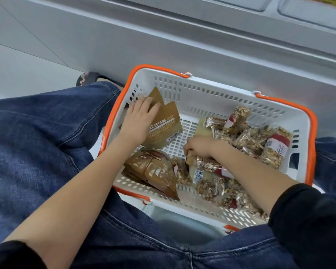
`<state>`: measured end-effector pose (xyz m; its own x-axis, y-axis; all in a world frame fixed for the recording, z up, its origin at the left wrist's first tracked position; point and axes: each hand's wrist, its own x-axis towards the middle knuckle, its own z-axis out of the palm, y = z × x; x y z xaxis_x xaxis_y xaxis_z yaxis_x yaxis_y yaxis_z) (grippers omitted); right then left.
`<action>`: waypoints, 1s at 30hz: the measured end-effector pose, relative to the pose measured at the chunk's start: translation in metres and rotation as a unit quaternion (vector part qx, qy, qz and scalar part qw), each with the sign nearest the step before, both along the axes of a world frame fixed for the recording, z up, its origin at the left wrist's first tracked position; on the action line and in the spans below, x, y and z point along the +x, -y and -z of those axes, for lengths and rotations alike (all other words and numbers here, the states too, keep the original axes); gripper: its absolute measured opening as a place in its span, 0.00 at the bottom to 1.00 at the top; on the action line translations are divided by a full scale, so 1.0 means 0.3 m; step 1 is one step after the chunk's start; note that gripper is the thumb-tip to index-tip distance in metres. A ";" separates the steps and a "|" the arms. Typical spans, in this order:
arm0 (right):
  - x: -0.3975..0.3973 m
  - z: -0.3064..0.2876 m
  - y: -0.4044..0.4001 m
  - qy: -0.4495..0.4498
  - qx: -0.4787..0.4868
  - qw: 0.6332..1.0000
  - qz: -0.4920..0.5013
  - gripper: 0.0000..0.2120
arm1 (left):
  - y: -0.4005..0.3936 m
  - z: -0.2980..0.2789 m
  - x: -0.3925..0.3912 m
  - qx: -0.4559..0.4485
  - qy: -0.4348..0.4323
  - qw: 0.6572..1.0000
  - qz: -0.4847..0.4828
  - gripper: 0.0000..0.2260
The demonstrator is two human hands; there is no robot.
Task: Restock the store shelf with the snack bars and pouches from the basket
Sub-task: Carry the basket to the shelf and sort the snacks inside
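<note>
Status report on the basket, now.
Left hand on brown pouches. Right hand gripping a snack bar. Both inside basket. Nothing blocking.

Basket: I see a white perforated plastic basket (202, 98) with orange handles, between denim-clad knees.
Left hand (139, 121): flat on upright brown foil pouches (164, 126) at the left wall.
Right hand (199, 147): fingers curled around a clear-wrapped nut bar (206, 165).
Remaining stock: nut bars heaped right (260, 140); brown pouch (153, 170) lying near front.
</note>
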<state>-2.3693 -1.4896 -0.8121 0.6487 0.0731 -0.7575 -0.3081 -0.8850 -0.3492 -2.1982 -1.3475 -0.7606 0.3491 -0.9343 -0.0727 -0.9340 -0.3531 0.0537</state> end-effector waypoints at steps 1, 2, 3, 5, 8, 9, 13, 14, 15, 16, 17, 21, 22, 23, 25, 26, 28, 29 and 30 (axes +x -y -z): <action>0.008 -0.006 0.003 0.018 -0.002 1.000 0.002 0.07 | 0.004 0.006 -0.001 0.004 -0.021 1.000 -0.010 0.30; 0.012 -0.020 0.007 0.027 -0.003 1.000 0.007 0.06 | 0.008 0.010 0.000 0.009 -0.040 0.999 -0.035 0.29; 0.011 -0.039 0.017 0.034 -0.001 0.999 0.017 0.05 | 0.011 0.012 0.005 0.009 -0.054 0.996 -0.064 0.29; -0.004 -0.098 0.044 0.075 0.007 0.996 0.056 0.06 | 0.015 0.012 0.022 -0.006 -0.056 0.993 -0.107 0.32; -0.028 -0.215 0.078 0.173 0.014 0.972 0.157 0.06 | 0.021 0.006 0.034 0.017 -0.102 0.985 -0.136 0.38; -0.028 -0.259 0.081 0.209 0.009 0.959 0.189 0.07 | 0.023 0.002 0.032 0.032 -0.129 0.981 -0.144 0.38; 0.033 -0.415 0.074 0.333 0.013 0.905 0.264 0.07 | 0.054 -0.022 0.048 0.025 -0.157 0.977 -0.139 0.30; 0.054 -0.438 0.066 0.350 0.034 0.892 0.285 0.06 | 0.069 -0.031 0.061 0.006 -0.158 0.978 -0.133 0.26; 0.069 -0.449 0.058 0.365 0.056 0.876 0.310 0.06 | 0.087 -0.042 0.074 -0.011 -0.165 0.979 -0.123 0.21; 0.078 -0.449 0.050 0.373 0.071 0.862 0.336 0.06 | 0.103 -0.054 0.086 -0.022 -0.176 0.978 -0.109 0.17; 0.078 -0.434 0.040 0.370 0.078 0.854 0.357 0.06 | 0.114 -0.064 0.095 -0.026 -0.195 0.975 -0.099 0.13; 0.033 -0.266 -0.021 0.260 0.067 0.862 0.430 0.05 | 0.112 -0.092 0.139 0.030 -0.293 0.950 -0.107 0.09; 0.020 -0.215 -0.033 0.242 0.066 0.857 0.451 0.05 | 0.105 -0.098 0.143 0.044 -0.306 0.945 -0.111 0.09; 0.012 -0.174 -0.042 0.233 0.072 0.841 0.483 0.06 | 0.097 -0.106 0.140 0.047 -0.326 0.937 -0.117 0.10; 0.014 -0.124 -0.043 0.223 0.107 0.794 0.555 0.07 | 0.083 -0.117 0.110 0.062 -0.397 0.906 -0.132 0.20; 0.021 -0.120 -0.039 0.213 0.130 0.779 0.575 0.07 | 0.078 -0.115 0.088 0.080 -0.391 0.910 -0.116 0.28; 0.031 -0.131 -0.023 0.190 0.176 0.776 0.575 0.01 | 0.069 -0.084 0.043 0.128 -0.249 0.959 -0.048 0.40; 0.030 -0.133 -0.008 0.186 0.181 0.786 0.561 0.04 | 0.065 -0.062 0.024 0.134 -0.169 0.976 -0.024 0.40; 0.022 -0.138 0.007 0.188 0.165 0.804 0.539 0.10 | 0.064 -0.043 0.012 0.137 -0.107 0.985 -0.018 0.38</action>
<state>-2.3628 -1.4917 -0.7708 0.6483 -0.5289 -0.5477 -0.6518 -0.0137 -0.7583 -2.1946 -1.3667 -0.7478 0.3308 -0.8564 -0.3964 -0.8982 -0.4146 0.1461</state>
